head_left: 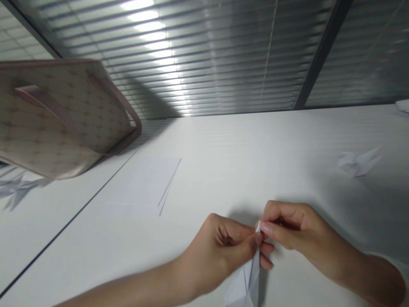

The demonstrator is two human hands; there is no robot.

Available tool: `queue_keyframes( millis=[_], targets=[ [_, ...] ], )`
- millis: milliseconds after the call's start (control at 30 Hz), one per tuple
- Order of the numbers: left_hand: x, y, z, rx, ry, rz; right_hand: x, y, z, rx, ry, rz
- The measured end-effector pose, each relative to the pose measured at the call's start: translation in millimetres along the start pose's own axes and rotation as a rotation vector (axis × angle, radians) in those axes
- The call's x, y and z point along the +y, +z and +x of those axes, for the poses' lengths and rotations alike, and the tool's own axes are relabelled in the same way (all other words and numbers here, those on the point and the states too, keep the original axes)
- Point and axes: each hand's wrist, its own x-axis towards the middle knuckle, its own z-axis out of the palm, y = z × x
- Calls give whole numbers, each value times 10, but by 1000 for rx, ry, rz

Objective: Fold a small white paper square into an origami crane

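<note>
- fingers (267,229) of the right hand (297,226) were clenched in a tight pinch, thumb and forefinger grasping the narrow pointed tip of a white folded paper model (246,283).
- fingers (266,258) of the left hand (217,251) were curled under, with the thumb pressed on the same white folded paper model just below the right fingertips; neither hand had released it.
- the wider, creased body of the white folded paper model hung below the fingers and was cut off by the lower edge of the view.
- a white fabric cuff (396,266) showed on the right forearm, well behind the fingers.
- a smooth white table (255,140) lay under and beyond the fingers, with a thin dark seam (67,217) running diagonally to their left.
- a flat white rectangular paper sheet (140,187) lay on the white table left of the fingers, well apart; a double edge showed on its right side, and i could not tell if it was one sheet or two.
- a white paper crane (359,163) sat right of the fingers, well apart.
- a blurred folded paper figure (19,187) lay far left of the fingers, partly under a beige patterned tote bag (54,119) with pink trim and handles.
- grey slatted window blinds (191,55) rose far beyond the fingers.
</note>
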Motion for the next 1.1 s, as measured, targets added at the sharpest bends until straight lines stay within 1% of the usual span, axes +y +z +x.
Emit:
queue_keyframes(
  millis=[233, 367, 500, 600, 700, 833, 967, 1100],
  targets=[
    [-12, -37, -20, -63, -5, 27, -9, 26, -5, -29, -15, 47],
    [-9, -38, -8, -55, -20, 35, -7, 28, -6, -24, -17, 29],
    [-8, -24, 6, 13, -24, 82, 7, 35, 3, 50, -54, -59],
    [-21, -1, 5, 83, 5, 173, 17, 64, 11, 134, -81, -129],
    [-41, 32, -3, 120, 28, 253, 10, 100, 14, 213, -96, -188],
    [-66, 63, -20, 117, 60, 319, -18, 128, 11, 262, -118, -262],
    [-74, 65, -33, 114, 64, 367, -9, 131, 6, 264, -134, -267],
    [-64, 59, -19, 88, 51, 301, 16, 130, 0, 261, -139, -258]
  ],
)
